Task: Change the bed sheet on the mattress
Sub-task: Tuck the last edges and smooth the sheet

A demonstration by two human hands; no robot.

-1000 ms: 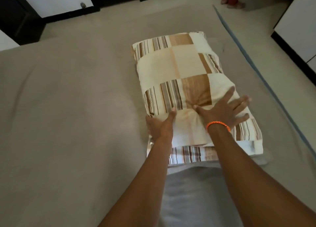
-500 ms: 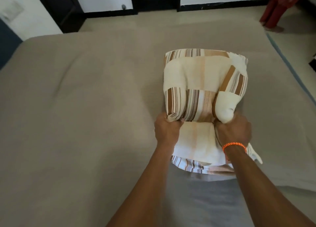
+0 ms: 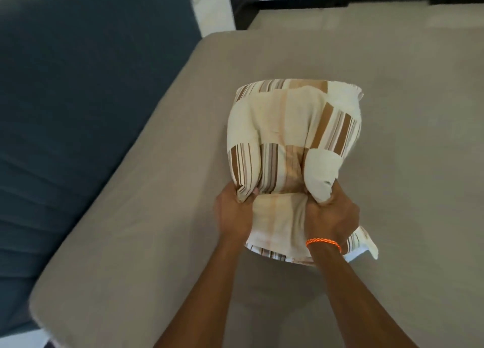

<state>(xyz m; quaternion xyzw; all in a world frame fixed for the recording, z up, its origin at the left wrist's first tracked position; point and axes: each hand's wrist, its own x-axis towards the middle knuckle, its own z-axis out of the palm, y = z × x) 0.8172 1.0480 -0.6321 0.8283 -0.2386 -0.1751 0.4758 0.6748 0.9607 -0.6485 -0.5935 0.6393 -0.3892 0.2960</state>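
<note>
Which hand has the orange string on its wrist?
The right hand. An orange string bracelet circles its wrist, while the left hand has a bare wrist. Both grip the folded cream-and-brown striped bed sheet.

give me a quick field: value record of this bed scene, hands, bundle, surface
bundle: folded striped sheet, cream and brown, near end bunched up
left hand: left hand grips the bundle's near left edge
right hand: right hand grips the near right edge; orange wrist band
surface: mattress, tan, under the bundle
beside bed: dark blue panel at left
</note>
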